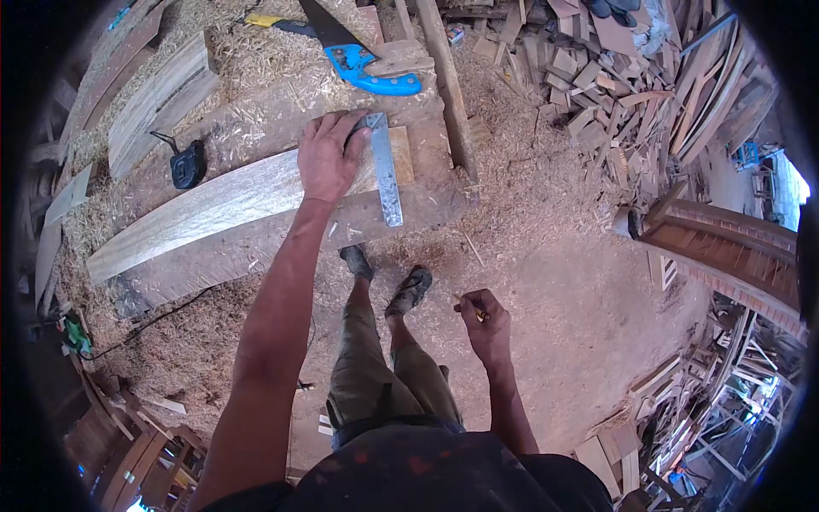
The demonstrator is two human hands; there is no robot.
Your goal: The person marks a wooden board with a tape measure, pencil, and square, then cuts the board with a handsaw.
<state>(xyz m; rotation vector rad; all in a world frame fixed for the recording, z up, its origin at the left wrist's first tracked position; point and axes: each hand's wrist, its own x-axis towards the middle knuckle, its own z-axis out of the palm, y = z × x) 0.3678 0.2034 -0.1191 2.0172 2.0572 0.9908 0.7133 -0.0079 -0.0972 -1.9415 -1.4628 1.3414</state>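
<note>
A long pale board (pixel 213 203) lies on the workbench (pixel 281 107). Across its right end rests a metal try square (pixel 386 171), its blade reaching past the board's near edge. My left hand (pixel 329 158) lies on the board, the fingers at its far edge and the thumb and forefinger against the top of the square. Away from the bench, over the floor, my right hand (pixel 485 322) is closed around a small yellowish pencil. A blue-handled saw (pixel 375 81) sits beyond the square. To the left of my left hand is a black tape measure (pixel 188 165).
A curved wooden piece (pixel 162 102) and wood shavings lie on the bench's left part. Offcuts (pixel 597 85) are heaped at the back right. At the right stands a wooden frame (pixel 725 247). My feet are on the dusty floor (pixel 554 299) beside the bench.
</note>
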